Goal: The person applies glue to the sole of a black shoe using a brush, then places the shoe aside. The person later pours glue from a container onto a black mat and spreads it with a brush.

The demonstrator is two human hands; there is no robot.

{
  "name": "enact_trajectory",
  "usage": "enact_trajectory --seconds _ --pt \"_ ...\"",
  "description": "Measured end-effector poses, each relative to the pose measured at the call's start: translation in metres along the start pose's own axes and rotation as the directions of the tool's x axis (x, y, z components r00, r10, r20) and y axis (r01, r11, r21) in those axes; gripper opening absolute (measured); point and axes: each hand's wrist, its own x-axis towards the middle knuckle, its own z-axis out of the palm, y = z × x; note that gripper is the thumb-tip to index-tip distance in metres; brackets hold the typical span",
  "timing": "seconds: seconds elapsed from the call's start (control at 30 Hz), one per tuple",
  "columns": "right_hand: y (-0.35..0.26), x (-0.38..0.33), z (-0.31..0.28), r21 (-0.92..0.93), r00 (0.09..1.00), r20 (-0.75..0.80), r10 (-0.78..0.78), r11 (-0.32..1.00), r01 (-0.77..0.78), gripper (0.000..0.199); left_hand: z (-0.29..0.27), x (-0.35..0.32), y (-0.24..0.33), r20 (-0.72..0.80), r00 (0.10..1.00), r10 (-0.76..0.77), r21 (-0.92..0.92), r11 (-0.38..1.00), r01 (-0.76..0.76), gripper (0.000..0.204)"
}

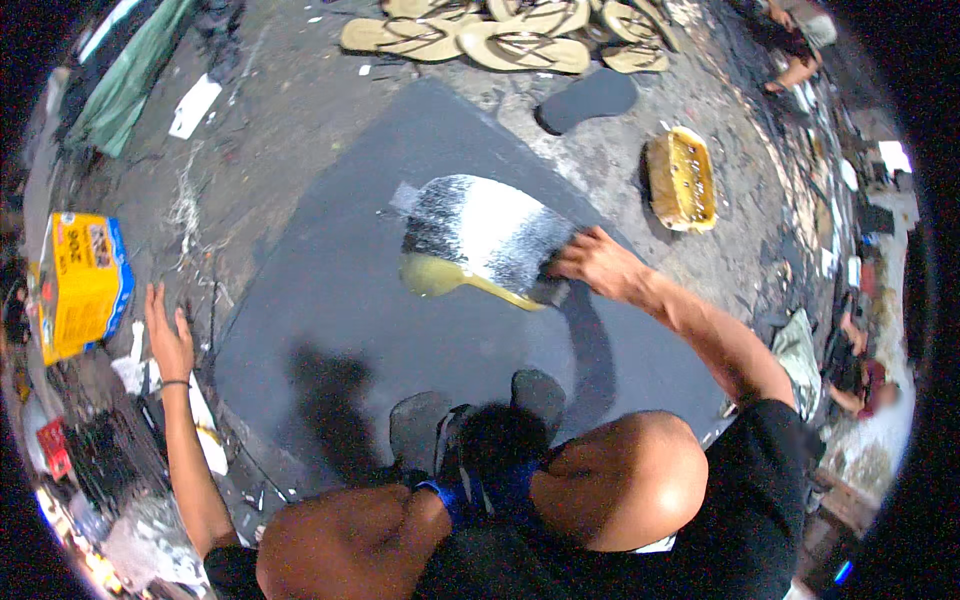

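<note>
A dark grey foam-like sheet (300, 240) lies on the ground in front of my feet. Over its middle, a curved white panel speckled with black (485, 225) is pinched at its right end by my right hand (600, 265). Something dark shows under those fingers; I cannot make out whether it is part of the panel. A yellowish sole-shaped piece (432, 275) peeks out below the panel's near edge. My left hand (172, 335) is off to the left with fingers spread, holding nothing, beside a yellow and blue metal can (80, 285).
Several tan flip-flops (525, 48) lie at the far side. A dark sole (590, 100) rests near them. Right of the sheet stands a yellow-stained open container (685, 180). Scraps litter the left, where a green cloth (130, 85) hangs. People are at the right edge.
</note>
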Motion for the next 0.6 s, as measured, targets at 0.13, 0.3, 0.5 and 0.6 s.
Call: enact_trajectory --seconds 0.13,0.3,0.5,0.6 --pt "-0.041 -0.117 0.014 0.246 0.956 0.139 0.259 0.926 -0.287 0.056 0.039 -0.022 0.050 0.109 0.988 0.113 -0.171 0.981 -0.094 0.050" --pt "-0.078 -0.179 -0.054 0.675 0.611 -0.162 0.775 0.538 -0.504 0.050 0.076 -0.049 0.087 0.238 0.963 0.129 -0.237 0.969 -0.071 0.059" --pt "-0.076 -0.213 -0.093 0.804 0.126 -0.160 0.979 0.203 -0.559 0.041 0.097 -0.063 0.090 0.107 0.982 0.158 -0.207 0.969 -0.134 0.057" --pt "-0.075 -0.184 -0.025 0.711 0.014 0.108 0.994 -0.067 -0.700 0.045 0.100 -0.065 0.087 0.111 0.985 0.131 -0.176 0.978 -0.111 0.057"
